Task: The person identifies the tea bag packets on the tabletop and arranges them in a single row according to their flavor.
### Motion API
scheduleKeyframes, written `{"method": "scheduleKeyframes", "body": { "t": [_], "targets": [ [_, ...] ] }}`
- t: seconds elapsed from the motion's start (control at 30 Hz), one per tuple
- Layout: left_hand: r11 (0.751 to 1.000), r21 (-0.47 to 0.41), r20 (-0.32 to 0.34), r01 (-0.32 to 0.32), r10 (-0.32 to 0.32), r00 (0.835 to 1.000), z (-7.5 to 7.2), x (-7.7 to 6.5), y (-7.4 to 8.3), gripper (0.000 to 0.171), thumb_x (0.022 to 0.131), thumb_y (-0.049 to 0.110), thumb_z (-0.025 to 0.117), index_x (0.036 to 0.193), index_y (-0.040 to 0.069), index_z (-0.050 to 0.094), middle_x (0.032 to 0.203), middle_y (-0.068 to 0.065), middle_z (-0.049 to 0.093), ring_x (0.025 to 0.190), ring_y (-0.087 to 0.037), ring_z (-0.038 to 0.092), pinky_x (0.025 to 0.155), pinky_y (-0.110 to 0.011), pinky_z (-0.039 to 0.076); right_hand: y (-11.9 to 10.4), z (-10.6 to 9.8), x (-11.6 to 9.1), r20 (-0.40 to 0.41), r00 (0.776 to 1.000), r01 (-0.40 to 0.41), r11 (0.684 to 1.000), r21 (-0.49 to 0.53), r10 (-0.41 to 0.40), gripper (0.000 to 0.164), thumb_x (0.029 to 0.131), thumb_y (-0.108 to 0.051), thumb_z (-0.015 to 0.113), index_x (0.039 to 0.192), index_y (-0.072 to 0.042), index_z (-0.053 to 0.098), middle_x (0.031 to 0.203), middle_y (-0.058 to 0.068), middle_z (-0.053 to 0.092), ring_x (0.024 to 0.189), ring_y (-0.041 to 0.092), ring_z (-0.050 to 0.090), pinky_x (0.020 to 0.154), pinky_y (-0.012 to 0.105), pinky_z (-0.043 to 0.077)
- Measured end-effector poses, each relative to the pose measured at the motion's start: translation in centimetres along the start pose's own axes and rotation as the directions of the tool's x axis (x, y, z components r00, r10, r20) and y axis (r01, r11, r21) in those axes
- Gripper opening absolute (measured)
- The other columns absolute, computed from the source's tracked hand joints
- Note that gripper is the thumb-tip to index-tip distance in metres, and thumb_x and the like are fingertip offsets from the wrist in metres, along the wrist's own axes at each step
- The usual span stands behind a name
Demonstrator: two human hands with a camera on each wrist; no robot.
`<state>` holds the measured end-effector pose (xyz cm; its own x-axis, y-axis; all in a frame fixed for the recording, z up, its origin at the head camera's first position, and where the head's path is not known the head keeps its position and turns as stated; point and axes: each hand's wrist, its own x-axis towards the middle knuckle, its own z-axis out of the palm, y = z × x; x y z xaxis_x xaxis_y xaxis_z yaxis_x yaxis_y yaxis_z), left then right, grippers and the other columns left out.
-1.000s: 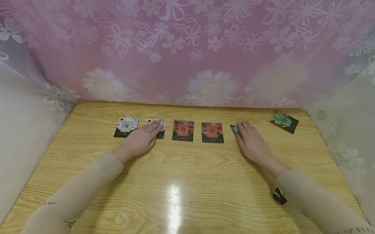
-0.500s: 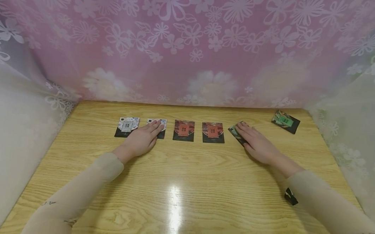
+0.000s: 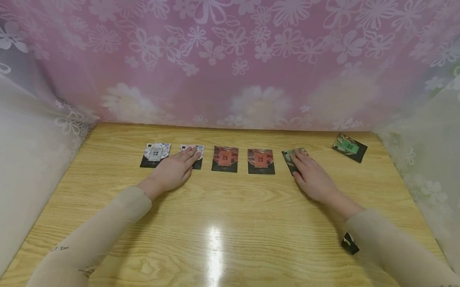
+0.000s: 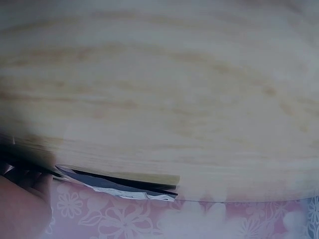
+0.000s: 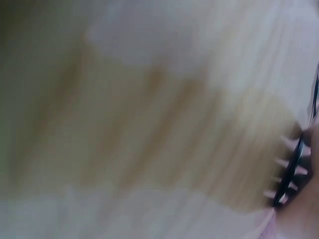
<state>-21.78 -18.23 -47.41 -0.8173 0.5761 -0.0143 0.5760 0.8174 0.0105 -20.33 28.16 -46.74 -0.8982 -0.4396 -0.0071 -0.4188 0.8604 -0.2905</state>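
Note:
My left hand (image 3: 170, 171) rests with straight fingers on a white-and-black sachet (image 3: 199, 162), covering much of it. Just left of it lies a matching white sachet (image 3: 155, 155), its lower right corner beside the hand. My right hand (image 3: 313, 178) lies fairly flat over a green-and-black sachet (image 3: 287, 158), fingers extended; the sachet's right part is hidden. Between the hands, two red-and-black sachets (image 3: 225, 159) sit side by side in the same row. The left wrist view catches a sachet (image 4: 119, 185) edge-on; a dark sachet edge (image 5: 290, 172) shows under the fingers in the right wrist view.
Another green sachet (image 3: 350, 148) lies askew at the table's back right. A dark packet (image 3: 350, 244) pokes out beside the right sleeve (image 3: 384, 247). Floral curtains (image 3: 242, 66) bound the wooden table (image 3: 178, 245) at the back and sides.
The green sachet under my right hand first slants more, then turns straighter, closer to the row. The right hand and forearm shift slightly with it. My left hand stays put.

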Motion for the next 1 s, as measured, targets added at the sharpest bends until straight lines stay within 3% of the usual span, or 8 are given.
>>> {"method": "scheduleKeyframes", "body": {
  "t": [0.17,0.4,0.63,1.0],
  "targets": [
    [1.0,0.001,0.015,-0.002,0.002,1.0,-0.2,0.0,-0.1,0.057,0.114,0.025,0.045,0.167,0.008,0.034,0.172,-0.015,0.036,0.16,-0.032,0.037,0.132,-0.047,0.035,-0.7,0.6,-0.1,-0.026,0.997,-0.072,0.996,-0.047,0.071,0.062,0.112,-0.022,0.051,0.166,0.003,0.03,0.172,0.031,0.024,0.158,0.052,0.026,0.131,0.066,0.026],
    [1.0,0.0,0.01,-0.003,0.003,1.0,-0.1,0.0,-0.1,0.057,0.114,0.026,0.045,0.167,0.008,0.034,0.172,-0.015,0.035,0.159,-0.033,0.037,0.132,-0.048,0.035,-1.5,1.0,-0.1,-0.077,0.992,-0.109,0.993,-0.045,0.105,0.061,0.11,-0.02,0.051,0.164,0.005,0.033,0.171,0.032,0.027,0.158,0.052,0.027,0.131,0.065,0.027],
    [1.0,-0.01,0.008,0.001,-0.001,1.0,0.0,0.0,-0.1,0.057,0.114,0.025,0.044,0.167,0.008,0.034,0.172,-0.015,0.035,0.16,-0.033,0.036,0.133,-0.048,0.034,-2.5,0.9,-0.1,-0.055,0.985,-0.165,0.986,-0.036,0.163,0.062,0.112,-0.021,0.048,0.165,0.005,0.03,0.172,0.031,0.022,0.16,0.05,0.022,0.133,0.063,0.024],
    [1.0,-0.016,0.008,0.004,-0.004,1.0,-0.1,0.0,0.1,0.056,0.114,0.024,0.044,0.166,0.007,0.035,0.172,-0.016,0.036,0.16,-0.034,0.037,0.132,-0.048,0.034,-3.3,0.6,0.0,-0.04,0.982,-0.187,0.98,-0.071,0.184,0.06,0.113,-0.021,0.045,0.165,0.006,0.03,0.172,0.032,0.022,0.16,0.05,0.023,0.134,0.061,0.024]
  ]
}}
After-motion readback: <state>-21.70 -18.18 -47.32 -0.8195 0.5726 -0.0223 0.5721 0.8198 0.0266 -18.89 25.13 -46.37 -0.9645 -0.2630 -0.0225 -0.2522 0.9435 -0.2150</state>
